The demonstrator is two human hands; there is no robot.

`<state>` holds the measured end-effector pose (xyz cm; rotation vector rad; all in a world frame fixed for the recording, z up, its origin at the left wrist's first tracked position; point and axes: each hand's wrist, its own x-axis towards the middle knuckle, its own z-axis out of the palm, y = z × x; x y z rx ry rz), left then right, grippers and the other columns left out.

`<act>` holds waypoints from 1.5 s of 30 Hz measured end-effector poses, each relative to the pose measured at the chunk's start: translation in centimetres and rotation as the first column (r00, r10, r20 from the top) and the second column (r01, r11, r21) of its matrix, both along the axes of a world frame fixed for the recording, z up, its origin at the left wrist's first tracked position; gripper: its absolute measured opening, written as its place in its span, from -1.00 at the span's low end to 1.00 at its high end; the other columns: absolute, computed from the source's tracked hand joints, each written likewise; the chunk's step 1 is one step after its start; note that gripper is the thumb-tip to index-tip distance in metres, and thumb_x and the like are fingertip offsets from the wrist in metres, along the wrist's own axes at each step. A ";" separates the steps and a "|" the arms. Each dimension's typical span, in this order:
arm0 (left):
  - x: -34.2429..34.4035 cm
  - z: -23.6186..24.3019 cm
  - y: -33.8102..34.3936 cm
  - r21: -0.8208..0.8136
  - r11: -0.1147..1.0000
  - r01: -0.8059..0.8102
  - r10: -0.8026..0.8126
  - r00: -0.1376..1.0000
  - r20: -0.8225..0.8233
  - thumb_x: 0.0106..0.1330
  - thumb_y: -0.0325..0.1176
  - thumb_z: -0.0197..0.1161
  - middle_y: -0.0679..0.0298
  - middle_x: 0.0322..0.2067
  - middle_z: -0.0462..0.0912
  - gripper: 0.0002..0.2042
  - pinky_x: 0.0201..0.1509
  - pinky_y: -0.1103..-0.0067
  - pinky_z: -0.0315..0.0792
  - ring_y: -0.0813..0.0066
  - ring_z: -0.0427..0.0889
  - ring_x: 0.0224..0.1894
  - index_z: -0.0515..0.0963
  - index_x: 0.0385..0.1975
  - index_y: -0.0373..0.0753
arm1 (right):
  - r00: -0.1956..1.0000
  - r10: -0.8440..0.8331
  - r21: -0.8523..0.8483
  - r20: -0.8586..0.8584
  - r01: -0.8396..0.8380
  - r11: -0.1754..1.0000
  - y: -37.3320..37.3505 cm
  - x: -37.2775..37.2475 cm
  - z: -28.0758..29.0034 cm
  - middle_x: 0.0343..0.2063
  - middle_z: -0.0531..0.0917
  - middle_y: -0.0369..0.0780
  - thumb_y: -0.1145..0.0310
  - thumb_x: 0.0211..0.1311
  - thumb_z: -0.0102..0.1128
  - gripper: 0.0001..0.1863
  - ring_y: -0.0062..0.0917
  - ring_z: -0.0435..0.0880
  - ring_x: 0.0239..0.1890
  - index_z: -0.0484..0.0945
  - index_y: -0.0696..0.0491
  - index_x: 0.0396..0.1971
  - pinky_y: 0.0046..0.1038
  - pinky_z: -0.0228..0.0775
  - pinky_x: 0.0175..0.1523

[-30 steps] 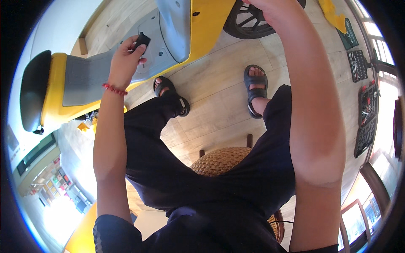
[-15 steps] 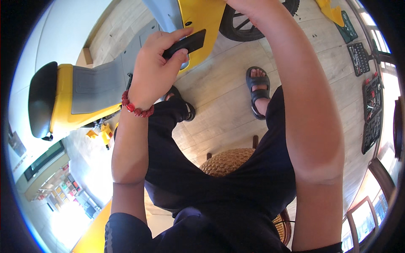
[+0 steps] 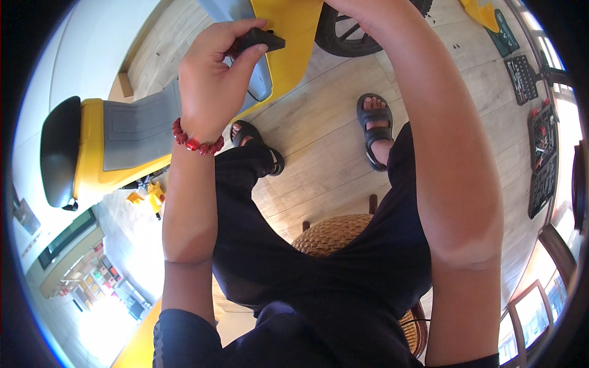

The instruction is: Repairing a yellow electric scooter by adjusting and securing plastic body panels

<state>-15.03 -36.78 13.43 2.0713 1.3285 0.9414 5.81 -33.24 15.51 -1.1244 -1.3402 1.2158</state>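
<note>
Head view: the left hand (image 3: 215, 73) pinches a small black plastic part (image 3: 261, 40) between thumb and forefinger, with a red bead bracelet (image 3: 196, 142) on the wrist below the grip. The part sits just beyond the fingertips, against the edge where the grey panel (image 3: 144, 126) meets the yellow body (image 3: 294, 37) of the ride-on vehicle. The right hand (image 3: 362, 9) reaches past the upper rim beside a black wheel (image 3: 353, 34); whether it is clenched or released cannot be told.

To do this step well, I judge the pinch should stay on the part's near end, leaving its far end free to line up squarely with the panel edge, while the other hand steadies the body.

Compared with half a second ago, the left hand has shifted slightly rightward, and the part points more toward the yellow body.
</note>
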 end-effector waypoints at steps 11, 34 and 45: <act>0.9 0.0 -0.4 0.220 0.974 -0.057 0.096 0.981 -0.171 0.09 -0.45 0.36 0.25 -0.42 0.55 -0.66 -0.35 0.64 0.48 0.56 0.57 -0.37 0.51 -0.12 -0.28 | 1.000 -0.002 -0.067 -0.001 0.002 0.998 0.1 -0.6 0.2 -0.29 0.68 -0.18 0.35 -0.07 0.44 -0.59 -0.53 0.62 -0.27 0.59 0.15 -0.18 -0.49 0.41 -0.15; -2.2 -0.7 -0.6 -0.351 0.934 0.068 0.148 0.819 0.554 0.25 -0.51 0.19 0.43 -0.44 0.48 -0.84 -0.16 0.76 0.36 0.69 0.49 -0.31 0.48 -0.19 -0.33 | 0.998 -0.014 -0.025 0.069 0.016 1.000 -0.3 -0.4 0.6 -0.28 0.68 -0.19 0.35 -0.05 0.42 -0.62 -0.54 0.63 -0.24 0.60 0.14 -0.18 -0.51 0.42 -0.13; -0.1 -1.9 -1.3 -0.113 0.993 -0.043 0.071 0.963 0.260 0.15 -0.56 0.26 0.38 -0.41 0.45 -0.74 -0.33 0.79 0.35 0.74 0.40 -0.44 0.44 -0.16 -0.35 | 0.987 -0.025 -0.119 0.157 0.044 0.992 -0.5 -0.6 1.3 -0.28 0.68 -0.21 0.28 -0.06 0.43 -0.60 -0.54 0.61 -0.27 0.61 0.11 -0.18 -0.53 0.40 -0.16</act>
